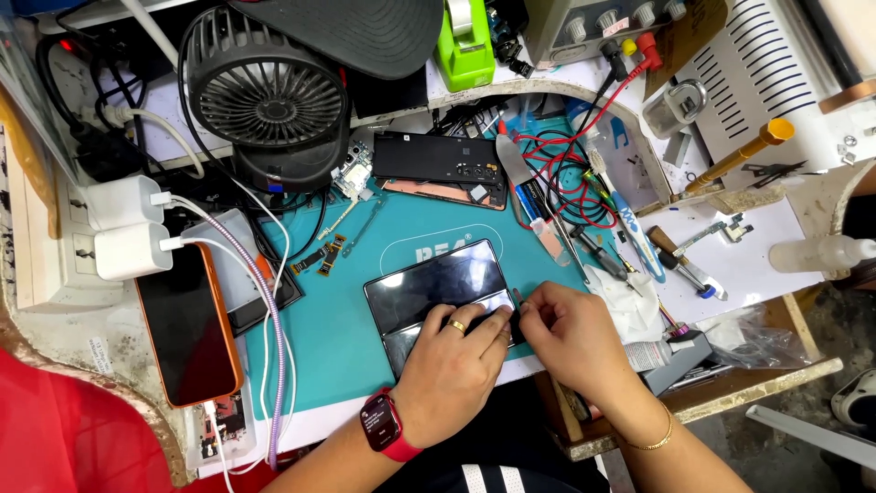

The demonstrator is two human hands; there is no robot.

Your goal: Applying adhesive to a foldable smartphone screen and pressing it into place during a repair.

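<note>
A flat, black, glossy rectangular foldable phone [436, 294] lies opened out on the teal rubber work mat [338, 338], near the mat's front edge and just in front of the person. The left hand [453, 365], with a gold ring and a red-strapped smartwatch [383, 427] on the wrist, presses down with spread fingers on the device's near half, pinning it rather than gripping it. The right hand [568, 336] has its thumb and forefinger pinched together at the device's right edge; they seem to nip something thin there, perhaps a film or a slim tool, but the view is too small to say which.

To do this well, I judge the left palm should keep even, flat pressure so the panel does not slide on the mat, while the right fingers work slowly along the edge at a shallow angle, since a glass panel will crack if levered sharply.

The device's long axis runs left to right across the mat, tilted slightly so its right end sits a little higher in the view; its fold line runs roughly the same way. Behind it lies a second dark dismantled phone body [441, 167], with a black desk fan [265, 87] farther back and an orange-cased phone [187, 324] well to the left
</note>
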